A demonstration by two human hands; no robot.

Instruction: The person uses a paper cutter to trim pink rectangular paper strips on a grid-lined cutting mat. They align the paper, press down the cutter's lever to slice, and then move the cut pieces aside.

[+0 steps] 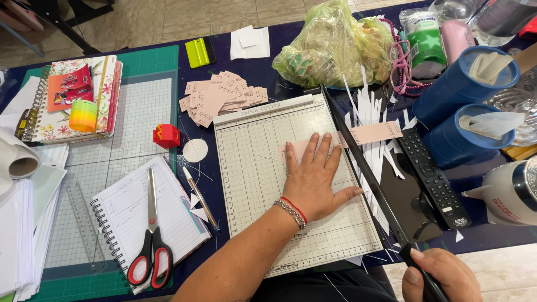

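Landmark: the paper cutter [263, 184], a gridded white board sitting mid-table.

Far left of the cutter, a stack of white paper [17, 235] and a paper roll [19, 162] are lying at the table edge. Left of the cutter and up, a floral spiral notebook [72, 100] is carrying a yellow-green spring toy [83, 116]. A green cutting mat [140, 112] is lying left of the cutter, with a small red block [166, 136] and a white paper disc [195, 150] just beside the cutter's left edge. Lower left of the cutter, red-handled scissors [150, 246] are resting on a lined spiral pad [168, 218]; a pen [200, 197] is lying between pad and cutter. Above the cutter's top-left corner, a pile of pink slips [221, 98] is touching its top bar.

On the cutter, the left hand [313, 179] is pressing flat, fingers spread, thumb out toward the blade, pinning a pink paper strip [369, 134] that is running across the board and sticking out past the cutter's right edge. The blade arm [363, 168] is raised at a slant along that right edge. At the cutter's lower right, the right hand [442, 274] is gripping the blade's black handle, fingers curled tight around it.

Right of the cutter, white paper trimmings [372, 112] are scattered; a black remote [433, 176] is lying just beyond them. Above the cutter, a yellowish plastic bag [330, 47]. Far right, two blue cylinders [458, 112].
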